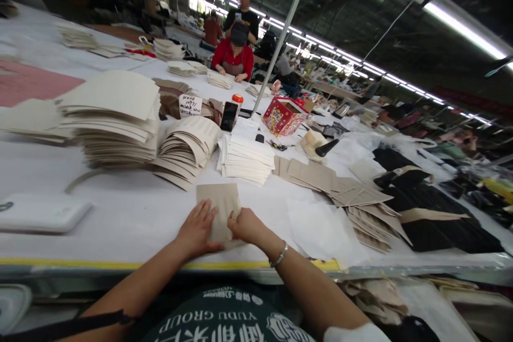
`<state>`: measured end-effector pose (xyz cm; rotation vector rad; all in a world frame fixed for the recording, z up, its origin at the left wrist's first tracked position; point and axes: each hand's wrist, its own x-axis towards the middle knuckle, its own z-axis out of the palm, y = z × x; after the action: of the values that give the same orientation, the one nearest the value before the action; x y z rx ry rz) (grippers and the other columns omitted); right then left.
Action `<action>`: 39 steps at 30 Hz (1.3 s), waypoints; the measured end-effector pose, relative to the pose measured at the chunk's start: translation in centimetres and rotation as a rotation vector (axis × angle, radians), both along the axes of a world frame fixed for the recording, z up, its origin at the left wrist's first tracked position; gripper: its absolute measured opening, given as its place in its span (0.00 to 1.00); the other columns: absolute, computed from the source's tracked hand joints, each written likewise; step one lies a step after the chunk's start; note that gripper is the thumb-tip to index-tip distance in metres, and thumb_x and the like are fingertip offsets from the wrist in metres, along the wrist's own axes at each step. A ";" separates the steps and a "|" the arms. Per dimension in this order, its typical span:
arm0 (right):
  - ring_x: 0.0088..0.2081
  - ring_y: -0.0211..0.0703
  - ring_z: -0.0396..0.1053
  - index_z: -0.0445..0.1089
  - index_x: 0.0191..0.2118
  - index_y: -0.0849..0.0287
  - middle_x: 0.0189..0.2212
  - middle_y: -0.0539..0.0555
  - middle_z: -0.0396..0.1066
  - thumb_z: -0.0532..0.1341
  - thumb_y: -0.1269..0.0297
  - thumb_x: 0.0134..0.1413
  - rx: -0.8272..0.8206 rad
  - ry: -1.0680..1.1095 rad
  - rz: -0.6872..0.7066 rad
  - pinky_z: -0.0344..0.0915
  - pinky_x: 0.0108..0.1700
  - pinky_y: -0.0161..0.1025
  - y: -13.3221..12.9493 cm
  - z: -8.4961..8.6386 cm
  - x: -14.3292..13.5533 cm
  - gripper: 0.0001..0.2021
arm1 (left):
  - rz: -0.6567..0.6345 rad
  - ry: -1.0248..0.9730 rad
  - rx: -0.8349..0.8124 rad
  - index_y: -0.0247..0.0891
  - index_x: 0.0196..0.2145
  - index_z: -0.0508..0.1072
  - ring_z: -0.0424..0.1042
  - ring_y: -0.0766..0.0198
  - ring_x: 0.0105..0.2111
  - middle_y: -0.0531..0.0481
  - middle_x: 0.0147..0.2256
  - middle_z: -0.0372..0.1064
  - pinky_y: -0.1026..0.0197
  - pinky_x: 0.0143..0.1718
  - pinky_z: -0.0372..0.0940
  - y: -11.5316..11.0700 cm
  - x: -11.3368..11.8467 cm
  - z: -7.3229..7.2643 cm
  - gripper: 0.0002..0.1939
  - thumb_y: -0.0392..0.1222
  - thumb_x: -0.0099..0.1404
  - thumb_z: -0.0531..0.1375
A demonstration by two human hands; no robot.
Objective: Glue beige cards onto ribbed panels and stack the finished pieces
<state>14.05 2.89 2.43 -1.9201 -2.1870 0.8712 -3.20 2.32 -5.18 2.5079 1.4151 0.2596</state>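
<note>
A beige rectangular panel (218, 206) lies on the white table in front of me, near its front edge. My left hand (199, 228) rests flat on the panel's left side, fingers spread and holding nothing. At the right edge of the same panel, my right hand (247, 225) is closed with its fingers curled, gripping that edge. Just beyond the panel sits a stack of white sheets (246, 157). To the left of that stack, curved beige pieces (188, 144) lean in a bundle beside a tall beige stack (116, 117).
Beige pieces (360, 200) fan out at the right, near black fabric (441, 219). A phone (229, 116), a red patterned box (282, 116) and a metal pole (282, 37) stand beyond. A white flat device (44, 214) lies left. A co-worker in red (240, 59) sits across the table.
</note>
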 end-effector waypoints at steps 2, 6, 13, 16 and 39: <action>0.30 0.39 0.71 0.72 0.32 0.64 0.26 0.57 0.73 0.51 0.69 0.56 0.119 -0.009 -0.063 0.61 0.34 0.30 2.1 0.4 -0.9 0.13 | -0.008 0.008 -0.009 0.30 0.59 0.55 0.41 0.41 0.62 0.30 0.62 0.42 0.45 0.59 0.44 0.0 0.0 0.0 0.54 0.67 0.41 0.61; 0.33 0.39 0.71 0.72 0.32 0.64 0.29 0.57 0.74 0.51 0.70 0.55 0.190 0.001 -0.138 0.62 0.35 0.30 4.3 1.0 -2.1 0.12 | 0.006 0.015 -0.032 0.28 0.59 0.54 0.41 0.40 0.61 0.29 0.62 0.42 0.44 0.58 0.45 -0.2 0.3 0.4 0.55 0.67 0.41 0.61; 0.18 0.41 0.69 0.69 0.29 0.64 0.16 0.54 0.70 0.55 0.68 0.48 -0.459 0.258 -0.080 0.64 0.21 0.32 -0.1 0.4 -0.1 0.06 | -0.043 -0.004 -0.113 0.23 0.59 0.51 0.40 0.40 0.61 0.25 0.61 0.40 0.45 0.59 0.45 0.5 -0.4 0.9 0.57 0.62 0.40 0.64; 0.21 0.40 0.71 0.69 0.31 0.66 0.20 0.58 0.73 0.52 0.66 0.54 -0.225 0.300 -0.251 0.65 0.23 0.31 2.8 0.4 -1.5 0.11 | -0.151 -0.011 -0.168 0.21 0.60 0.47 0.42 0.42 0.61 0.25 0.61 0.41 0.49 0.59 0.47 1.1 -1.6 1.2 0.58 0.56 0.39 0.66; 0.19 0.39 0.69 0.69 0.29 0.65 0.16 0.53 0.69 0.54 0.70 0.51 -0.414 0.300 -0.062 0.65 0.24 0.31 -0.9 0.2 -2.3 0.07 | 0.010 0.089 -0.255 0.29 0.62 0.45 0.34 0.43 0.63 0.29 0.63 0.32 0.46 0.60 0.36 0.8 -2.5 3.0 0.64 0.65 0.34 0.64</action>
<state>11.72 2.02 2.68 -1.8443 -1.8724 1.5850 -5.66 3.17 -2.23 2.3294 1.3960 -0.0308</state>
